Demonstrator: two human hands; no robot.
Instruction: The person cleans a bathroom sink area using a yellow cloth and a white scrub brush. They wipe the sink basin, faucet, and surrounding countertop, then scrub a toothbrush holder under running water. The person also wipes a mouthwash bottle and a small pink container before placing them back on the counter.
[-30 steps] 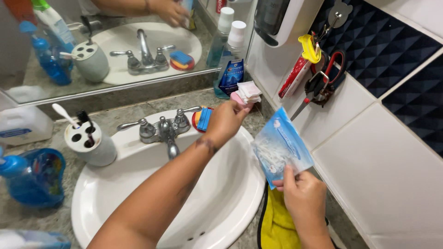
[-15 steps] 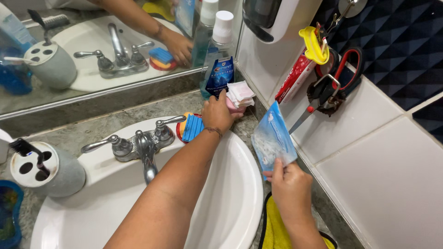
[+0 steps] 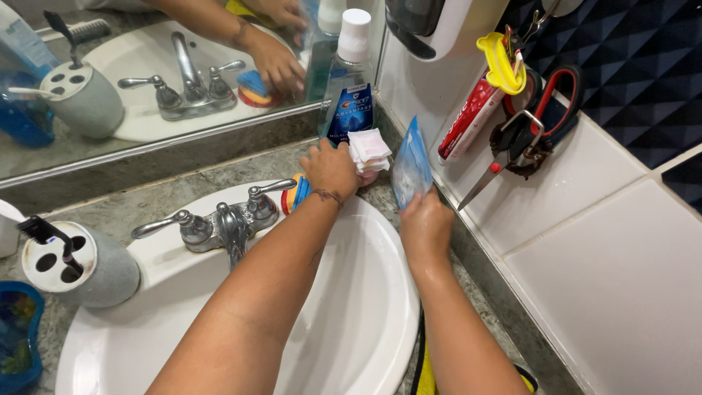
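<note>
Blue packet (image 3: pixel 411 164) stands upright at upper centre of the frame, pinched at its lower edge by the right hand (image 3: pixel 425 227), just right of a white folded stack (image 3: pixel 368 150). Left hand (image 3: pixel 330 170) rests closed against that stack, before the mouthwash bottle (image 3: pixel 350 80), above the sink (image 3: pixel 365 322).

I count two hands of mine, left (image 3: pixel 333 170) and right (image 3: pixel 425 227), one blue plastic pouch (image 3: pixel 410 170) and one stack of white folded wipes (image 3: pixel 368 149). One clear mouthwash bottle with a white cap (image 3: pixel 351 80), one chrome two-handled faucet (image 3: pixel 219 223), one grey round toothbrush holder (image 3: pixel 80 265) and one pair of red-handled scissors (image 3: pixel 521 132).
</note>
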